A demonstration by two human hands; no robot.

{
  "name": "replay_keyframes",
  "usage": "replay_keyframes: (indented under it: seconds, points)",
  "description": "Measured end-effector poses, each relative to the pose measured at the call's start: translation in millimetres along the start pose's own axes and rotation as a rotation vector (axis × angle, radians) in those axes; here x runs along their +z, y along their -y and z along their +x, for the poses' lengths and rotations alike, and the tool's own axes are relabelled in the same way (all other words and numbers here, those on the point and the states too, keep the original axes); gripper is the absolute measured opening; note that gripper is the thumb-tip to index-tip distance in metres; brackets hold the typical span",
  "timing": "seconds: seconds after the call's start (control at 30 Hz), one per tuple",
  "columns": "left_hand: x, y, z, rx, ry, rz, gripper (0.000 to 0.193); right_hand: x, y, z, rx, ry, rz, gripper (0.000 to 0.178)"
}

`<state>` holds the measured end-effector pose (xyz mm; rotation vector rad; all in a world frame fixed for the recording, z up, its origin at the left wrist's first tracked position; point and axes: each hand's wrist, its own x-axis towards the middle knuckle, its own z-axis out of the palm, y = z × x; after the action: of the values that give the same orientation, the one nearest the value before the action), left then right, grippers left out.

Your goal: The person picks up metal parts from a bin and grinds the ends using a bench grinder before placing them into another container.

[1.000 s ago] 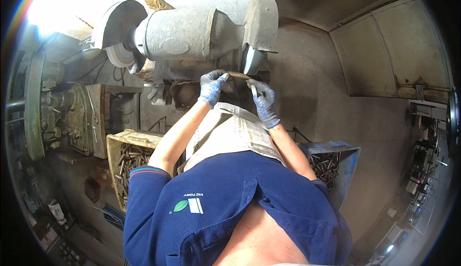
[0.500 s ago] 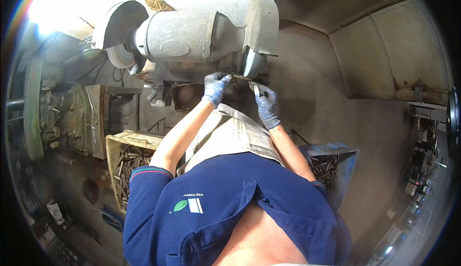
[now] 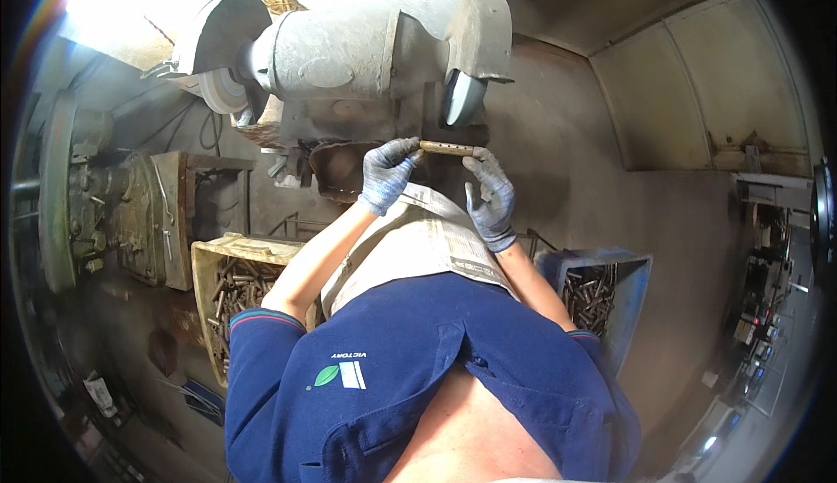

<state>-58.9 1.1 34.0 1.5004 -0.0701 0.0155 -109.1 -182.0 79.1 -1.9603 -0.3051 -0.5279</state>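
A short brass-coloured metal tube (image 3: 446,148) with a row of small holes lies crosswise in front of the bench grinder (image 3: 336,56). My gloved left hand (image 3: 389,174) pinches its left end between thumb and fingers. Just below the tube's right end are the fingertips of my gloved right hand (image 3: 492,197); its thumb stands apart from them, so that hand is open. Whether those fingertips touch the tube is hard to tell. Above the tube, and apart from it, the right grinding wheel (image 3: 465,99) shows under its guard.
The grinder's left wheel (image 3: 222,91) sits under another guard. A pale crate (image 3: 206,265) of metal tubes stands by my left arm, a blue crate (image 3: 635,295) of similar tubes by my right. Machinery (image 3: 131,213) fills the left side. A newspaper-like sheet (image 3: 427,243) covers my lap.
The tube has turned so its row of holes now shows. My right hand has shifted slightly down and right, with its thumb opening away from the fingers. My left hand still grips the tube.
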Motion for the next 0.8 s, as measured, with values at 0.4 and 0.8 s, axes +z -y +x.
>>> replay_keyframes:
  seconds: [0.4,0.8]
  points:
    - [19.2,-11.4,-22.1,0.031,0.353,-0.005,0.016,-83.1,71.2,-54.1,-0.007,-0.17,-0.377,0.037]
    - [-105.0,-0.6,-62.1,-0.34,-0.025,0.13,0.016,-213.4,31.5,-210.0,0.599,-0.21,-0.774,0.033]
